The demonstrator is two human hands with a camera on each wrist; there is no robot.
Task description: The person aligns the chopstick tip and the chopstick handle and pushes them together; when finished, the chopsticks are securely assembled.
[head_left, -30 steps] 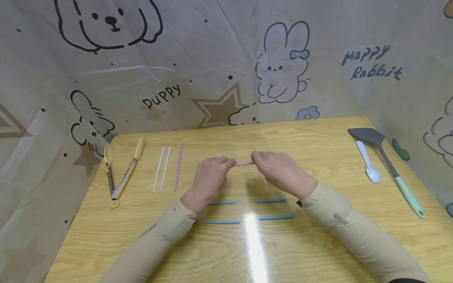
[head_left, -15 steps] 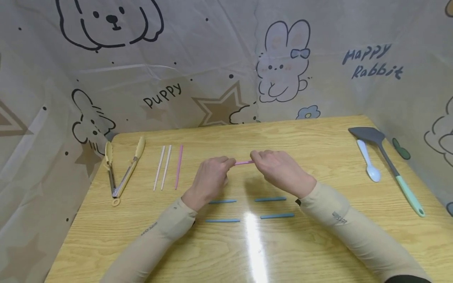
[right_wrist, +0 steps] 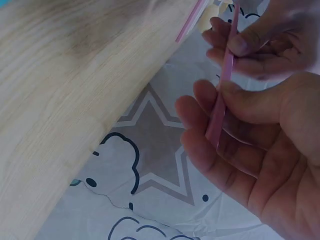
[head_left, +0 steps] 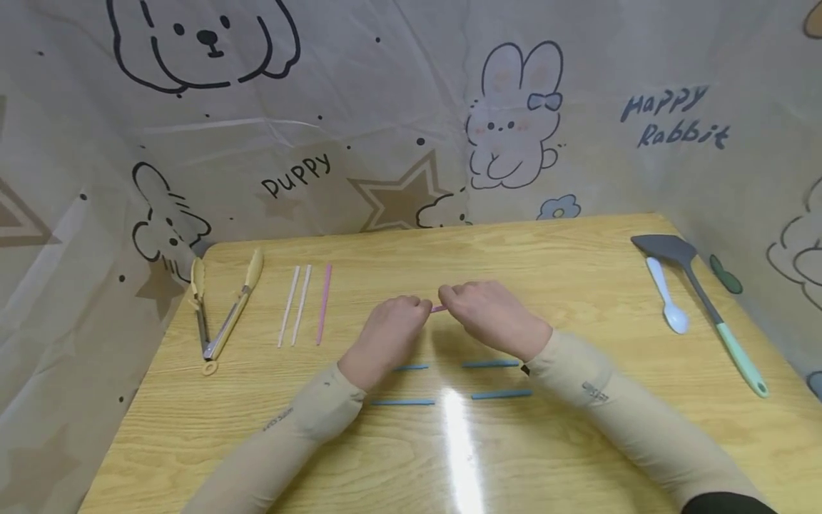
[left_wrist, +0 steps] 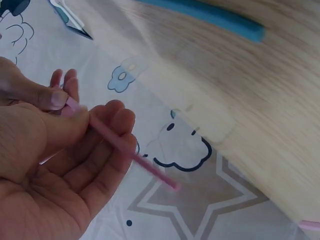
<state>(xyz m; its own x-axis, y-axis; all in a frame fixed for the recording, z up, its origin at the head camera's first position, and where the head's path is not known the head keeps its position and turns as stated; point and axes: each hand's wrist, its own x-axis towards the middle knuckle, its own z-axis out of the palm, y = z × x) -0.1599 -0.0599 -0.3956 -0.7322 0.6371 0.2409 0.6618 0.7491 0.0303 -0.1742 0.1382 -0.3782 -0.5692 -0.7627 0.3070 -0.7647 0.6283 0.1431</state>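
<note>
My left hand (head_left: 393, 334) and right hand (head_left: 497, 318) hold one pink straw (head_left: 439, 309) between them above the middle of the table. Each pinches it with thumb against fingers, and only a short stretch shows between the hands in the head view. In the left wrist view one straw end (left_wrist: 150, 166) sticks out past the left fingers. The right wrist view has the other straw end (right_wrist: 215, 125) lying along the right fingers, looking flattened. Several short blue straw pieces (head_left: 491, 364) lie on the table nearer me, below the hands, one partly hidden by the left wrist.
Two white straws (head_left: 300, 305) and another pink straw (head_left: 324, 305) lie to the left. Beyond them are spread tongs (head_left: 221, 332). At the right edge lie a pale blue spoon (head_left: 668, 296) and a spatula (head_left: 706, 296) with a mint handle. A printed cloth (head_left: 398, 107) stands behind the table.
Both hands have come closer together and slightly nearer to me. Less of the pink straw shows between them. The things lying on the table have not moved.
</note>
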